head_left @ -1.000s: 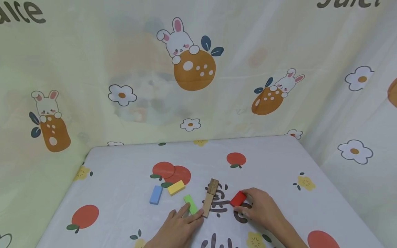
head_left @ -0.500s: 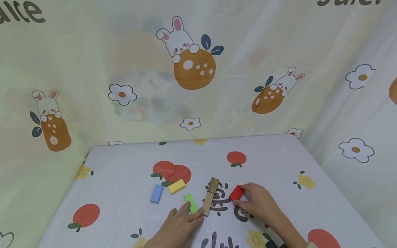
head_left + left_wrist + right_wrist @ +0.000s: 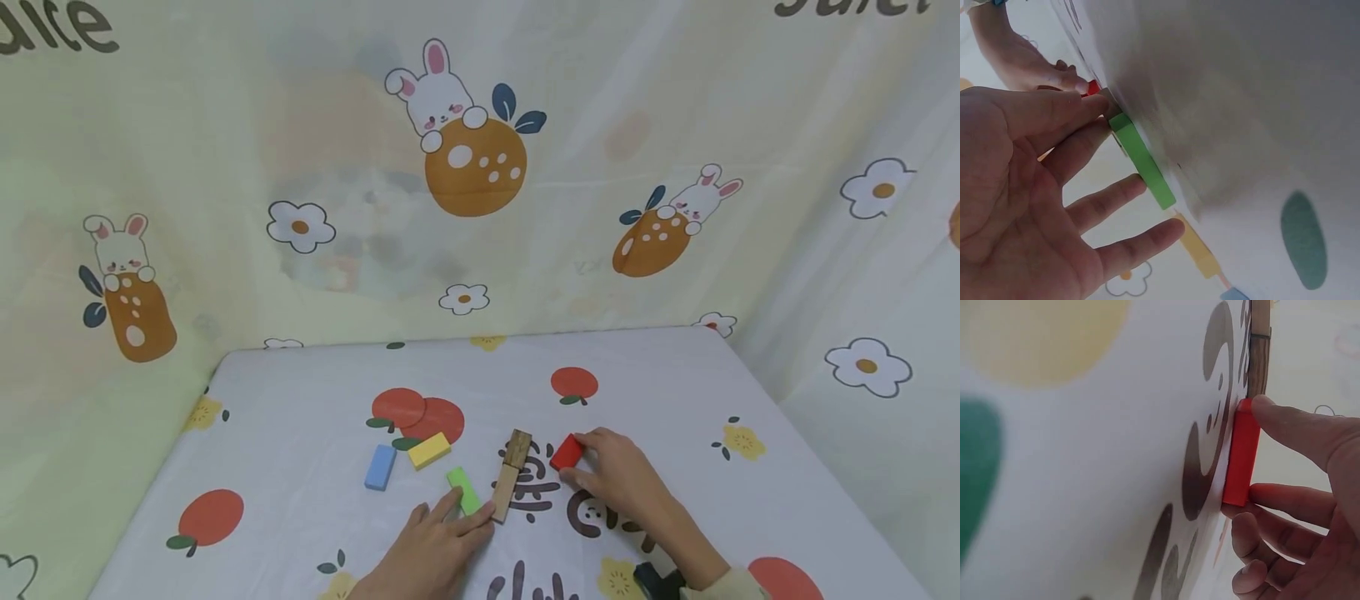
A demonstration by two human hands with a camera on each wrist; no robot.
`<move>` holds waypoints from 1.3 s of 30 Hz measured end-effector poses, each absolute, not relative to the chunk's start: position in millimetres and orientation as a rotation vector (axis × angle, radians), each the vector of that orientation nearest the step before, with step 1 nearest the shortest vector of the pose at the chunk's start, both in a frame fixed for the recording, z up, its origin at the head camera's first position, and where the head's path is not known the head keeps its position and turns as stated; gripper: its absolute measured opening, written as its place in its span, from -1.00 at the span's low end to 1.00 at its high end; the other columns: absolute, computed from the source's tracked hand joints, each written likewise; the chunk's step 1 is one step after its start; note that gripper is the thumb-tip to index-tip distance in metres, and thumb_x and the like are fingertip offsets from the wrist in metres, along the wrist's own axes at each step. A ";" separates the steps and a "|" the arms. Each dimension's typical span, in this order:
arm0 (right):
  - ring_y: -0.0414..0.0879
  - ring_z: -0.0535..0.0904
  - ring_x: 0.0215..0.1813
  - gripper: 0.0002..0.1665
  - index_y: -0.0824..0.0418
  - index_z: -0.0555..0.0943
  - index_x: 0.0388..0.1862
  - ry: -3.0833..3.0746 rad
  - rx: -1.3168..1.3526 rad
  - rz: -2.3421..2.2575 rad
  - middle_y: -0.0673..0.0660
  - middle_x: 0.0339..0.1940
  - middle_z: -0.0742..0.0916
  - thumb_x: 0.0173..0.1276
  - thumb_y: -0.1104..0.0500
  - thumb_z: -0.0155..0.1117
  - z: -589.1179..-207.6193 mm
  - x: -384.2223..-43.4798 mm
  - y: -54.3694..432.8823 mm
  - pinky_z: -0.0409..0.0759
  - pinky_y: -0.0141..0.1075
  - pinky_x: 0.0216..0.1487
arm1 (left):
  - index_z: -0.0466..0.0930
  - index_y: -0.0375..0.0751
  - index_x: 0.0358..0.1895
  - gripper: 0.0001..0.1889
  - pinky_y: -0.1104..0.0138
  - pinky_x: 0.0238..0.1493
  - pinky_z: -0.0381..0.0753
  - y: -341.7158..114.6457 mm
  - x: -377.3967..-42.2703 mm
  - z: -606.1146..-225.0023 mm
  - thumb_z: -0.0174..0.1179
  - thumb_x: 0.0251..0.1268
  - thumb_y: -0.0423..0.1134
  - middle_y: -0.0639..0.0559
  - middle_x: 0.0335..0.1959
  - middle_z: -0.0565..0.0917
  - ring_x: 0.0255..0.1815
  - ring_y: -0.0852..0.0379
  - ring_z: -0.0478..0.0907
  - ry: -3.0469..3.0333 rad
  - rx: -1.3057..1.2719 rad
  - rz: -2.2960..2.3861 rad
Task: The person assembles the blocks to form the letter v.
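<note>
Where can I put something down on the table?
There's bare table left of the blue block, behind the yellow block, and right of the right hand. Crowded: between it and the left hand, around the green block, wooden blocks and red block.

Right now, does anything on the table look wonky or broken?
Nothing looks broken or spilled. The blue block, yellow block and green block just lie at different angles, while the two wooden blocks meet end to end.

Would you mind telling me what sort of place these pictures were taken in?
Probably a makeshift indoor tabletop play or recording corner, though nothing beyond it shows: a fruit-print tablecloth is spread out, a rabbit-print curtain screens its back and sides, and coloured blocks lie on top.
</note>
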State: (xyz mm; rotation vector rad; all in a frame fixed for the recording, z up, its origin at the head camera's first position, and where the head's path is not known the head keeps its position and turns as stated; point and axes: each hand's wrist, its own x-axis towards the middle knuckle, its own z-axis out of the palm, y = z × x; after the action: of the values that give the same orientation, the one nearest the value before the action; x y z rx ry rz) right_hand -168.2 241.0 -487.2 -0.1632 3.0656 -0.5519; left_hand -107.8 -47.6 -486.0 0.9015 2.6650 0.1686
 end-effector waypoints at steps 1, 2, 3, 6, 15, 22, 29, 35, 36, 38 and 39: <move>0.19 0.73 0.17 -0.22 0.36 0.70 0.26 3.065 -0.171 -0.559 0.26 0.10 0.81 0.17 -0.06 0.68 -487.9 -169.7 240.8 0.72 0.13 0.28 | 0.51 0.35 0.48 -0.38 -0.30 0.36 0.60 -47.6 -107.6 -486.2 0.37 0.37 0.18 0.44 0.58 0.43 0.61 -0.11 0.38 2.664 0.903 0.171; 0.19 0.72 0.17 -0.22 0.35 0.69 0.27 3.063 -0.178 -0.563 0.26 0.10 0.81 0.18 -0.06 0.67 -488.4 -170.9 240.5 0.72 0.13 0.27 | 0.52 0.34 0.48 -0.39 -0.30 0.36 0.60 -47.7 -107.5 -486.3 0.37 0.38 0.18 0.44 0.58 0.43 0.61 -0.11 0.38 2.663 0.903 0.172; 0.19 0.72 0.16 -0.22 0.35 0.69 0.27 3.063 -0.183 -0.568 0.26 0.11 0.81 0.18 -0.06 0.67 -489.2 -172.3 240.2 0.72 0.13 0.27 | 0.53 0.34 0.47 -0.41 -0.30 0.36 0.60 -47.8 -107.3 -486.4 0.36 0.40 0.16 0.44 0.58 0.43 0.61 -0.11 0.38 2.663 0.905 0.172; 0.18 0.72 0.16 -0.23 0.34 0.68 0.29 3.060 -0.186 -0.575 0.26 0.12 0.80 0.19 -0.04 0.66 -490.4 -175.0 238.6 0.73 0.13 0.26 | 0.54 0.34 0.46 -0.39 -0.31 0.36 0.59 -47.7 -107.4 -486.8 0.38 0.36 0.19 0.44 0.57 0.44 0.61 -0.12 0.39 2.657 0.897 0.171; 0.22 0.70 0.24 -0.25 0.33 0.65 0.33 3.077 -0.212 -0.602 0.27 0.19 0.78 0.25 -0.01 0.63 -492.6 -180.5 235.4 0.69 0.14 0.32 | 0.54 0.34 0.46 -0.32 -0.30 0.36 0.60 -47.4 -107.7 -485.8 0.42 0.26 0.26 0.44 0.57 0.44 0.60 -0.10 0.39 2.662 0.887 0.170; 0.25 0.66 0.35 -0.29 0.27 0.66 0.34 3.105 -0.220 -0.631 0.29 0.27 0.77 0.27 0.02 0.62 -494.1 -183.5 233.0 0.64 0.16 0.38 | 0.52 0.35 0.47 -0.29 -0.31 0.38 0.58 -46.9 -108.8 -486.4 0.43 0.23 0.27 0.45 0.58 0.43 0.61 -0.10 0.37 2.651 0.876 0.188; 0.24 0.70 0.26 -0.41 0.26 0.73 0.21 3.113 -0.172 -0.640 0.28 0.18 0.79 0.26 0.03 0.62 -489.4 -178.3 232.0 0.68 0.17 0.33 | 0.52 0.37 0.47 -0.25 -0.31 0.39 0.57 -47.0 -109.0 -486.1 0.45 0.17 0.32 0.46 0.58 0.43 0.62 -0.10 0.37 2.651 0.864 0.167; 0.23 0.73 0.23 -0.47 0.25 0.76 0.16 3.091 -0.154 -0.645 0.26 0.12 0.83 0.28 0.04 0.61 -488.5 -177.1 232.6 0.68 0.17 0.33 | 0.53 0.35 0.46 -0.30 -0.30 0.40 0.56 -46.5 -109.2 -484.6 0.43 0.22 0.29 0.44 0.58 0.43 0.62 -0.11 0.37 2.654 0.860 0.172; 0.23 0.73 0.23 -0.47 0.25 0.76 0.16 3.089 -0.153 -0.646 0.26 0.12 0.83 0.28 0.03 0.61 -488.4 -177.4 232.4 0.68 0.17 0.32 | 0.54 0.35 0.46 -0.31 -0.30 0.40 0.56 -46.5 -109.1 -484.6 0.42 0.23 0.29 0.44 0.58 0.43 0.62 -0.12 0.37 2.654 0.857 0.174; 0.24 0.73 0.23 -0.46 0.25 0.77 0.16 3.088 -0.155 -0.640 0.26 0.12 0.84 0.27 0.02 0.61 -488.3 -178.4 231.7 0.69 0.17 0.32 | 0.55 0.35 0.45 -0.32 -0.30 0.40 0.56 -46.4 -109.1 -485.0 0.42 0.24 0.28 0.44 0.58 0.43 0.62 -0.12 0.37 2.653 0.856 0.175; 0.24 0.74 0.22 -0.46 0.26 0.77 0.15 3.089 -0.157 -0.638 0.26 0.12 0.84 0.27 0.02 0.61 -488.3 -179.0 231.3 0.69 0.17 0.32 | 0.55 0.35 0.45 -0.33 -0.30 0.40 0.56 -46.5 -109.1 -485.0 0.42 0.25 0.28 0.44 0.58 0.43 0.62 -0.12 0.37 2.652 0.856 0.176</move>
State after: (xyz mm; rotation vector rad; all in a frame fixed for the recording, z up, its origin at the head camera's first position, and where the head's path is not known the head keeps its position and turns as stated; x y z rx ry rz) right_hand -179.0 231.3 -488.3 -0.1573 3.0885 -0.6380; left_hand -109.1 -46.5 -485.0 0.8563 2.6524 0.1761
